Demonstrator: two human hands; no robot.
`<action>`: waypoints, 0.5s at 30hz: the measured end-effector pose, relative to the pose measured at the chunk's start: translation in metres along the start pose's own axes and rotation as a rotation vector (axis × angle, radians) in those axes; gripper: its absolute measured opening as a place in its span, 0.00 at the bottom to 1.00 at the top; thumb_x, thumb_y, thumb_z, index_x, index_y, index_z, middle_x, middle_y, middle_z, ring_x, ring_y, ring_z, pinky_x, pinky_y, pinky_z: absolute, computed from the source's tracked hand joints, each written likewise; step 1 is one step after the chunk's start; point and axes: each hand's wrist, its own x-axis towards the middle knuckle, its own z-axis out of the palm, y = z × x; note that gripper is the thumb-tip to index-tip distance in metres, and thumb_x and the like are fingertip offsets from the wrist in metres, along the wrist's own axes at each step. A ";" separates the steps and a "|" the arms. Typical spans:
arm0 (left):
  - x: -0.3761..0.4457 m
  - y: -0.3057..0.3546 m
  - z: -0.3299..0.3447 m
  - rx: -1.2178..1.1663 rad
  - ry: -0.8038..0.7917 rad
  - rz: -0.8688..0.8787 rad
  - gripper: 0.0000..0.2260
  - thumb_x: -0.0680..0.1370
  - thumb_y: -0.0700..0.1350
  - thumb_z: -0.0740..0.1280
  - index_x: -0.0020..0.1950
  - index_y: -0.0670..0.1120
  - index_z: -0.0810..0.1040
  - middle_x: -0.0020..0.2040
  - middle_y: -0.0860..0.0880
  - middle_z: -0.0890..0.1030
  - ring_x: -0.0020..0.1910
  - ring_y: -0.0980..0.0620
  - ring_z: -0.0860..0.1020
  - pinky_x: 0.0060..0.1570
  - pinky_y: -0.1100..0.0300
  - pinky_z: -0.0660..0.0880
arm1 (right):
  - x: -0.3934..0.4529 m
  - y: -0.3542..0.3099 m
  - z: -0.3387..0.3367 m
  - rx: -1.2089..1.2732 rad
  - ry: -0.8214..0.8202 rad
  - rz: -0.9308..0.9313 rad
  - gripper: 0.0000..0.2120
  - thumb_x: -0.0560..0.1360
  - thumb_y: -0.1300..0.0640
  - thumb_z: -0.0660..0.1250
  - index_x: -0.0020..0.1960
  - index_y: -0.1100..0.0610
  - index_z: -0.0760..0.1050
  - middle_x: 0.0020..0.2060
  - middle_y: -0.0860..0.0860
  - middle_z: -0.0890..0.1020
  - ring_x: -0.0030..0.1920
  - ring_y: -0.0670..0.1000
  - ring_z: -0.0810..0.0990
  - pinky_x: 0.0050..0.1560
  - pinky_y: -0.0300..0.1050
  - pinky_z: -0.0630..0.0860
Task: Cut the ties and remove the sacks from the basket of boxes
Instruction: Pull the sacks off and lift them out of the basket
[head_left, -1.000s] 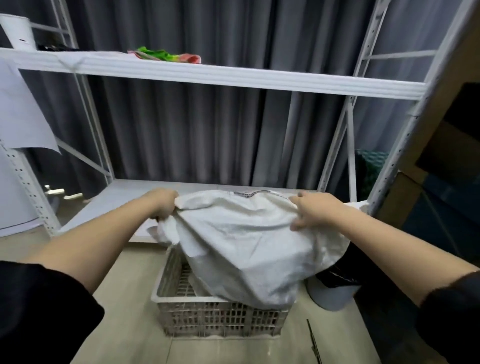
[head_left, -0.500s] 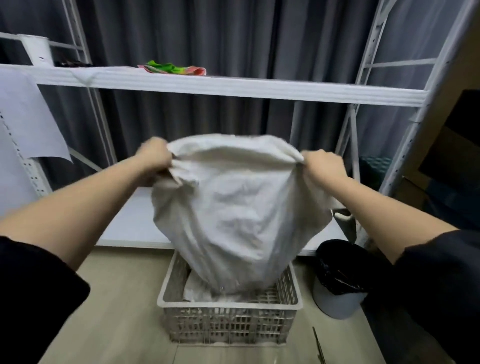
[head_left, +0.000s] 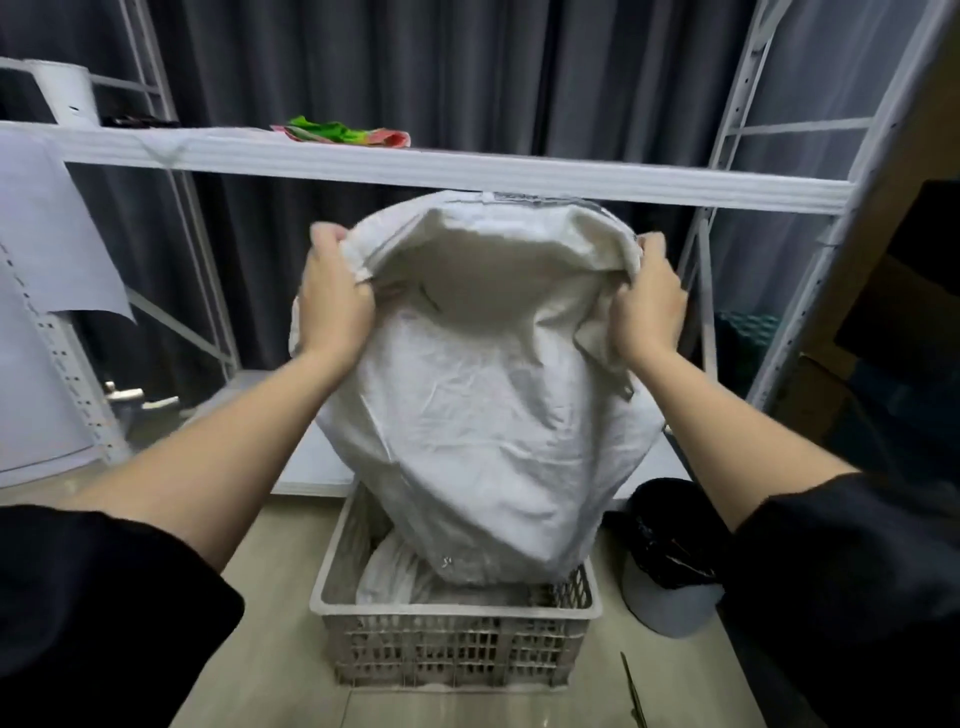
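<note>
Sack: a white woven sack (head_left: 483, 415) was held upright above the plastic basket (head_left: 457, 649), its base dipping just inside the rim.
Long axis: near vertical, mouth uppermost and gaping.
Left hand (head_left: 335, 301): fingers clamped on the left edge of the mouth.
Right hand (head_left: 647, 306): fingers clamped on the right edge.
Nearer hand: neither, judged level.
Basket: a second sack (head_left: 395, 577) was seen inside; boxes hidden.

A white shelf (head_left: 467, 174) spans twelve o'clock, colourful cloth (head_left: 343, 132) on it; a black-lined bin (head_left: 670, 566) stands at four o'clock.
</note>
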 end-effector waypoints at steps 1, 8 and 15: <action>-0.013 -0.014 0.006 0.106 -0.163 0.070 0.13 0.77 0.39 0.59 0.61 0.41 0.67 0.55 0.42 0.75 0.50 0.41 0.74 0.44 0.53 0.65 | -0.008 0.013 0.007 0.000 -0.115 -0.008 0.18 0.73 0.65 0.53 0.61 0.55 0.65 0.52 0.56 0.77 0.46 0.60 0.75 0.41 0.48 0.62; -0.033 -0.079 -0.001 -0.120 -0.885 -0.397 0.25 0.67 0.60 0.65 0.56 0.47 0.63 0.50 0.52 0.71 0.47 0.54 0.71 0.48 0.57 0.69 | -0.017 0.058 0.010 0.143 -0.628 0.129 0.30 0.75 0.62 0.62 0.74 0.52 0.56 0.67 0.50 0.70 0.60 0.54 0.74 0.51 0.45 0.75; -0.035 -0.088 0.008 -0.142 -0.647 -0.403 0.06 0.73 0.34 0.63 0.39 0.44 0.72 0.38 0.47 0.73 0.34 0.49 0.72 0.36 0.61 0.74 | -0.032 0.046 0.008 0.620 -0.978 0.225 0.13 0.76 0.65 0.56 0.42 0.56 0.78 0.37 0.47 0.79 0.40 0.48 0.75 0.42 0.43 0.74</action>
